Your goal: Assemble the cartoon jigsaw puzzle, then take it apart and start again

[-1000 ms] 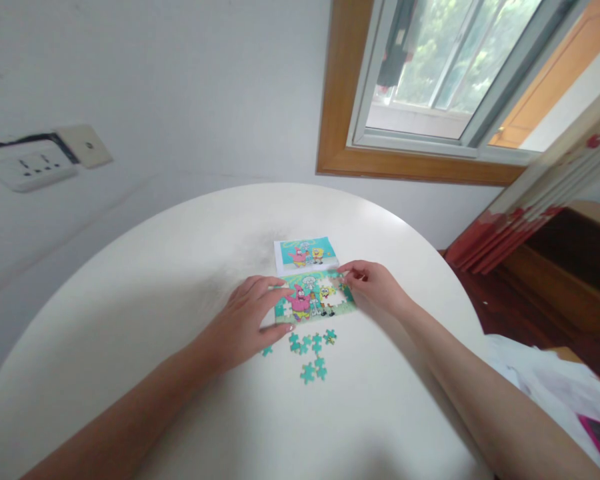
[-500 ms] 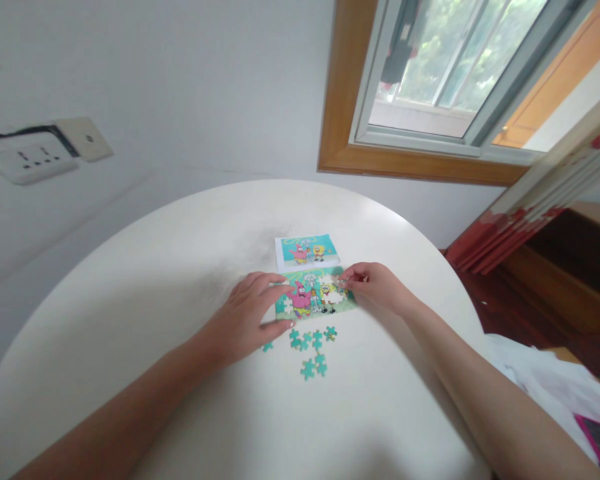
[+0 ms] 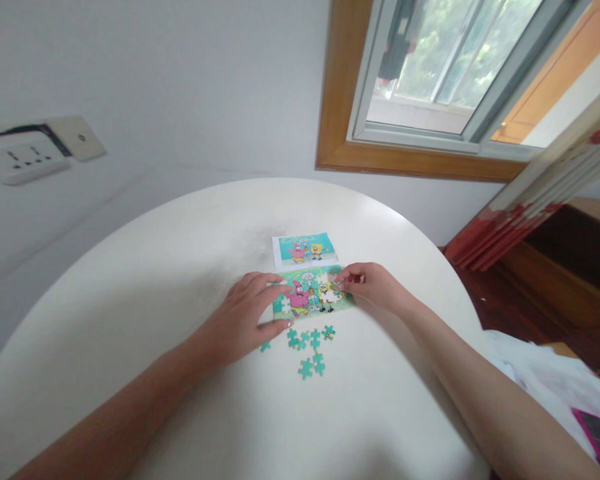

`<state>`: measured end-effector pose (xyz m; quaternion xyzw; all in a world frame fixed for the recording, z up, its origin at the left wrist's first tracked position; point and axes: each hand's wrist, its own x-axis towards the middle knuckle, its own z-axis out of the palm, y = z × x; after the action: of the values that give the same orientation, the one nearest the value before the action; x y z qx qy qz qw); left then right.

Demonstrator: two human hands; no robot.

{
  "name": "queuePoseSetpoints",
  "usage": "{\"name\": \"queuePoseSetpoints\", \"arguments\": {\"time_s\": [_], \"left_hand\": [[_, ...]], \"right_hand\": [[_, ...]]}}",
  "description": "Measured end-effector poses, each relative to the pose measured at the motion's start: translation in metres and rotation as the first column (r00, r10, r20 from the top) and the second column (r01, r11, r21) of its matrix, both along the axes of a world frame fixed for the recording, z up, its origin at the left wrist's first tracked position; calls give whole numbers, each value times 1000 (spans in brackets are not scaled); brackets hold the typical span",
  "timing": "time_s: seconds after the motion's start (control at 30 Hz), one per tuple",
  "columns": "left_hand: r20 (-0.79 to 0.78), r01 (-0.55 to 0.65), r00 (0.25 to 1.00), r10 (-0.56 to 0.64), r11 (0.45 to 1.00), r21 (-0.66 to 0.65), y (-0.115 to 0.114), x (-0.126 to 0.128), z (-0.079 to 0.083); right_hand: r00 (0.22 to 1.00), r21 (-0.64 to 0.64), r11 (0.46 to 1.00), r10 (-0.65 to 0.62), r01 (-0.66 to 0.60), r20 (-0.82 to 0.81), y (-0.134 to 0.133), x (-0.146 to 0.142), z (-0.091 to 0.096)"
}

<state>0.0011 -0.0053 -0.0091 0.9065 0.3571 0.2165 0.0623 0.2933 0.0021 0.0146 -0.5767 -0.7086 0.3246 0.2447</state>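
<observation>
A small cartoon jigsaw puzzle (image 3: 311, 295) lies partly assembled on the round white table (image 3: 180, 267). My left hand (image 3: 247, 319) rests flat on the table with fingers spread, touching the puzzle's left edge. My right hand (image 3: 373, 287) sits at the puzzle's right edge, fingertips pinched over a puzzle piece (image 3: 341, 285) that is too small to see clearly. Several loose teal pieces (image 3: 310, 347) lie just in front of the puzzle. A reference picture card (image 3: 304, 249) lies behind it.
The table stands against a white wall with a power socket (image 3: 17, 160) at the left. A wood-framed window (image 3: 430, 87) is behind to the right. Red and cream curtain folds (image 3: 530, 200) hang at right, above dark wooden furniture. White cloth (image 3: 550, 387) lies at lower right.
My right hand has crept slightly left along the puzzle's right edge, its fingertips now further over the picture. My left hand stays in place. The camera view shifted slightly.
</observation>
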Motion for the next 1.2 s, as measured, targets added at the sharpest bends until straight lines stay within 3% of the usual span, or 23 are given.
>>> {"name": "queuePoseSetpoints", "arguments": {"time_s": [0.6, 0.73, 0.9, 1.07, 1.2], "left_hand": [[-38, -4, 999, 4, 1000, 14, 0, -1, -1], [-29, 13, 1000, -12, 1000, 23, 1, -1, -2], [-24, 21, 1000, -20, 999, 41, 1, -2, -3], [-18, 16, 1000, -16, 999, 37, 1, -2, -3], [-8, 8, 1000, -8, 1000, 29, 1, -2, -3]], "right_hand": [[1000, -19, 1000, -12, 12, 4, 1, 5, 3], [978, -93, 996, -22, 3, -207, 0, 6, 7], [866, -219, 976, -96, -16, -491, 0, 6, 11], [775, -254, 965, -110, -67, -622, -2, 4, 14], [772, -237, 966, -75, -101, -631, -2, 3, 13]]}}
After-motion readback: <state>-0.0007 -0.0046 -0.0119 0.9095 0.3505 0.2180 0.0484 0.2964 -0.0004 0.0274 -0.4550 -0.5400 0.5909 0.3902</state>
